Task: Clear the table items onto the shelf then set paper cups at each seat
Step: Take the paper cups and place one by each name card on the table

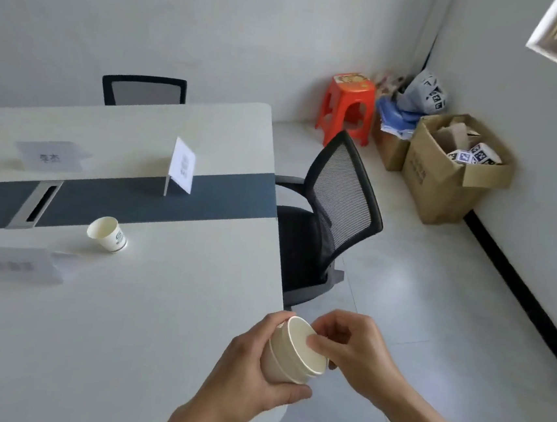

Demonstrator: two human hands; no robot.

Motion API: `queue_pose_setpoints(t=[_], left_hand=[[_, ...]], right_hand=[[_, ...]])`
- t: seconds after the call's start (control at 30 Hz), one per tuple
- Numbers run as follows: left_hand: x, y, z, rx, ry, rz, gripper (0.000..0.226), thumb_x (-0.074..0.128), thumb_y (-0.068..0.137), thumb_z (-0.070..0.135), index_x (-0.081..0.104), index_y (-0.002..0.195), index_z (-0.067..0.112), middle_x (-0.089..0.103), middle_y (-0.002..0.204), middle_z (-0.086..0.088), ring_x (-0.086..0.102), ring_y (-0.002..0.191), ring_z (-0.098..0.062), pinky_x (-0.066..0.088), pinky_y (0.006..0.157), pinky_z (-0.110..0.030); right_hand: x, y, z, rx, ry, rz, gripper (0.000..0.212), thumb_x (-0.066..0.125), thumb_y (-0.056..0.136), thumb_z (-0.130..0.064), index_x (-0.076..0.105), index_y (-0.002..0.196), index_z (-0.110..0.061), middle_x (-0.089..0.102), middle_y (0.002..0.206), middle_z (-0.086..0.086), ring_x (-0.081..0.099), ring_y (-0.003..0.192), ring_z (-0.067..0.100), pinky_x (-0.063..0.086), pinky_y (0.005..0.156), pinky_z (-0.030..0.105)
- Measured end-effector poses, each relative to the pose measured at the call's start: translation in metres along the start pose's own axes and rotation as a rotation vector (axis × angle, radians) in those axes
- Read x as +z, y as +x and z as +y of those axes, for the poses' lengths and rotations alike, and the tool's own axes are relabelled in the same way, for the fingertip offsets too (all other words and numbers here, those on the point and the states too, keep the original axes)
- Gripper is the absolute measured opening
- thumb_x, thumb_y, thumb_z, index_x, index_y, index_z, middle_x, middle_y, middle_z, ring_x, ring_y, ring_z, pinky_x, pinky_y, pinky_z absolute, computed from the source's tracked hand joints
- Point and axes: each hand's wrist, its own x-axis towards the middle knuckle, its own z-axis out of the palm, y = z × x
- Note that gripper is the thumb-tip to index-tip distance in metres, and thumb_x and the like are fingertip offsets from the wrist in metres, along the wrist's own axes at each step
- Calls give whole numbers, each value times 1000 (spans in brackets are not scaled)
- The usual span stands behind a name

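Above the near right corner of the white table (122,332), my left hand (248,371) wraps around a short stack of nested paper cups (290,355), mouth turned toward me. My right hand (355,351) pinches the rim of the innermost cup with thumb and fingers. A single paper cup (107,234) with a small printed logo stands on the table near the dark centre strip, well to the left of both hands. Three name cards are on the table: one upright (182,166), one at the far left (51,155) and one at the near left (15,265).
A black mesh chair (334,216) is pushed up to the table's right end, and another chair back (144,90) shows behind the far side. An orange stool (348,105), bags and open cardboard boxes (451,173) fill the room's corner. A cable slot (38,203) sits in the dark strip.
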Motion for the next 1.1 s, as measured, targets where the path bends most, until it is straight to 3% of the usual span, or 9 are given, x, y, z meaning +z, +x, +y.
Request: queue_pose_setpoints(t=[0.17,0.3,0.6,0.8,0.83,0.9,0.97,1.03,1.1], left_hand=[[43,29,38,48,35,-133,76,87,53,51,44,116,50,61,106,15,60,96,-6,54,83,-25],[67,65,56,80,56,-218,75,87,52,53,45,114,52,61,104,17,60,97,-5,54,84,-28],[110,196,98,127,41,-336,73,86,51,49,49,114,51,63,100,12,63,91,-9,56,81,-37],[132,280,139,153,49,-367,66,85,52,49,53,109,42,65,93,5,64,84,-18,57,72,-40],[135,293,144,156,62,-364,66,85,52,50,53,109,42,66,92,6,64,83,-18,57,72,-41],[144,319,152,160,87,-366,67,85,52,52,53,110,43,66,90,6,65,81,-18,58,71,-41],[155,342,162,174,115,-379,65,84,52,51,52,109,45,66,91,8,64,81,-15,57,72,-40],[168,365,174,185,144,-407,65,82,53,51,49,110,47,65,93,12,63,84,-11,55,77,-39],[182,393,184,175,173,-427,69,81,53,54,46,113,49,63,97,13,62,86,-10,54,80,-38]], right_hand=[[-58,-24,23,16,106,143,4,72,76,0,70,73,-2,65,59,3,58,52,14,48,52,25],[-89,-20,37,5,81,280,11,72,75,-1,71,73,-12,66,63,-4,57,57,5,46,54,18],[-208,43,38,76,141,365,12,67,78,2,74,77,-8,62,62,0,55,57,11,44,53,20],[-281,75,23,72,458,470,16,64,82,-3,76,89,-11,74,87,8,62,69,16,49,57,27],[-290,79,25,69,542,456,19,68,78,-12,76,95,-12,74,95,9,63,74,16,49,58,27],[-307,86,33,58,640,359,48,76,66,-27,70,112,-15,73,110,8,65,84,15,50,61,29],[-324,94,40,43,589,302,73,83,55,-30,60,124,-23,71,117,4,67,95,13,51,69,29],[-345,109,46,37,522,342,85,87,48,-31,56,127,-27,71,116,0,65,106,13,53,79,30],[-375,130,54,19,565,415,86,87,45,-33,57,126,-26,72,111,1,67,103,15,55,79,31]])
